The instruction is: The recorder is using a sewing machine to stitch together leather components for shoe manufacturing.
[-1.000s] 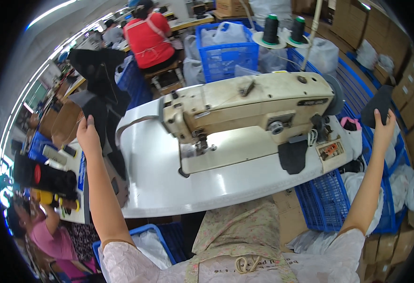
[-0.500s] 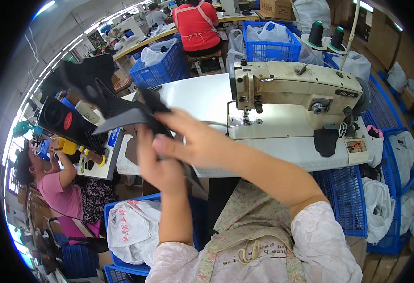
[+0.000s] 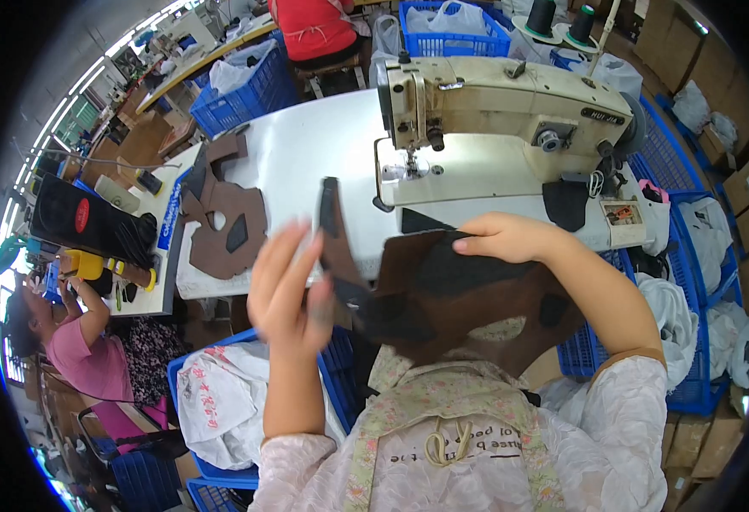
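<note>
My right hand [image 3: 511, 239] grips the upper edge of a brown cut piece of sheet material [image 3: 511, 294] in front of my apron. Black patches and an oval hole show on it, and its left part is smeared by motion. A narrow strip of the piece stands up at its left. Beside that strip is my left hand [image 3: 289, 294], slightly blurred, its fingers stretched and apart. Similar brown pieces [image 3: 242, 213] lie at the left of the white sewing table [image 3: 306, 141]. Beyond my right hand stands a sewing machine [image 3: 485, 107].
A small black piece [image 3: 565, 206] lies near the machine's right end. On the left are a dark cylinder-shaped device [image 3: 84, 222] and a seated person in pink [image 3: 93, 341]. A blue crate with a white sack [image 3: 221, 410] stands below the table's left side.
The dark bundle both hands held at the left is now spread out as a brown piece nearer my body. My right hand moved right with it; my left hand came away with fingers apart.
</note>
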Demonstrator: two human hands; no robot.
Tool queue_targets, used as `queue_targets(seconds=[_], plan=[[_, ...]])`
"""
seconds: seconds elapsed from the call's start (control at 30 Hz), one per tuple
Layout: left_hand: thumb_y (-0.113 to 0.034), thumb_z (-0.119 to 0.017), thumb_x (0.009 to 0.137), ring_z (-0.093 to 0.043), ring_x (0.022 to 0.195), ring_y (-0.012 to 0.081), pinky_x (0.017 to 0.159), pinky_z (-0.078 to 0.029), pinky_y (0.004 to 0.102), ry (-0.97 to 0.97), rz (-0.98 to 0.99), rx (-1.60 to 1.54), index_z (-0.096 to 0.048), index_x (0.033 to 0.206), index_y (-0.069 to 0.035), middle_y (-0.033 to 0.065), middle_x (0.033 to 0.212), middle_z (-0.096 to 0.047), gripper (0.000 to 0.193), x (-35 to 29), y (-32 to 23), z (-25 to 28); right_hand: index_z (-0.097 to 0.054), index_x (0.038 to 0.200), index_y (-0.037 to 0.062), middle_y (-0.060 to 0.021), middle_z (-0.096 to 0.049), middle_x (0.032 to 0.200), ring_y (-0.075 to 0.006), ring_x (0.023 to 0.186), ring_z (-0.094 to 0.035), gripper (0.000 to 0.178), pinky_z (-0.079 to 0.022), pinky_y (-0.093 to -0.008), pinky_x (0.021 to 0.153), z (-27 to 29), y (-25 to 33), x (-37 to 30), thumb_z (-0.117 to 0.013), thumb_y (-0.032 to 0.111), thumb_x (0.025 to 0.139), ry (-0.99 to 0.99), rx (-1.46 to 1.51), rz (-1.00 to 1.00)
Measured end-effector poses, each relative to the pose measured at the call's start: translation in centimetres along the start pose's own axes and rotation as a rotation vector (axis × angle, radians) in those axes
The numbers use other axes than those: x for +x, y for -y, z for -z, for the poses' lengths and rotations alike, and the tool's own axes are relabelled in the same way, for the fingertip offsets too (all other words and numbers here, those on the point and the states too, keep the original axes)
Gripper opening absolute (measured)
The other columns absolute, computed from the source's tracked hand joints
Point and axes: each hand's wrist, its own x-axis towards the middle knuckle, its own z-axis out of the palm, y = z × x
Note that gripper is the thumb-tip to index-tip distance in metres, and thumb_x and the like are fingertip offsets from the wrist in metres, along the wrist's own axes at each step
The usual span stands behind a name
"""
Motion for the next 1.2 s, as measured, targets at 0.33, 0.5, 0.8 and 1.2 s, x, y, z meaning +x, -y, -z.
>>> queue_targets(seconds=[0.33, 0.5, 0.8, 1.2], plan=[[-0.021, -0.063, 0.09, -0.039, 0.136, 0.0377, 0.112, -0.032, 0.0426, 0.639, 0.203, -0.11, -0.045, 0.141, -0.003, 0.0178, 0.147, -0.044, 0.057, -3.9, 6.8, -11.2, -0.065, 0.097, -0.0009, 0.0015, -0.061, 0.084, -0.009, 0.082, -0.051, 0.038, -0.043, -0.0283, 0.077, 1.9, -6.9, -1.9, -0.056, 0.036, 0.098, 0.01, 0.089, -0.336], [-0.024, -0.063, 0.09, -0.042, 0.134, 0.0364, 0.108, -0.037, 0.0419, 0.655, 0.24, -0.058, -0.053, 0.134, -0.002, 0.0182, 0.142, -0.048, 0.05, -3.2, 7.3, -14.0, -0.067, 0.101, -0.0009, 0.0009, -0.063, 0.09, -0.0097, 0.085, -0.052, 0.037, -0.043, -0.0273, 0.081, 2.7, -7.8, -1.6, -0.057, 0.035, 0.097, -0.058, 0.199, -0.378], [-0.034, -0.057, 0.094, -0.05, 0.121, 0.0332, 0.102, -0.038, 0.0453, 0.735, 0.338, 0.06, -0.058, 0.129, -0.006, 0.0118, 0.134, -0.055, 0.046, -3.3, 6.7, -15.1, -0.067, 0.1, -0.0012, -0.003, -0.067, 0.092, -0.0126, 0.085, -0.057, 0.039, -0.045, -0.0277, 0.08, 3.8, -9.3, -1.5, -0.058, 0.036, 0.096, -0.204, 0.4, -0.413], [-0.034, -0.057, 0.093, -0.035, 0.137, 0.0409, 0.111, -0.031, 0.0491, 0.804, 0.187, 0.223, -0.054, 0.134, -0.007, 0.0201, 0.145, -0.044, 0.049, -6.0, 8.8, -18.1, -0.068, 0.075, -0.0001, -0.0039, -0.065, 0.067, -0.007, 0.066, -0.056, 0.024, -0.044, -0.0268, 0.062, 2.9, -1.1, -0.8, -0.069, 0.021, 0.087, -0.357, -0.068, -0.195]])
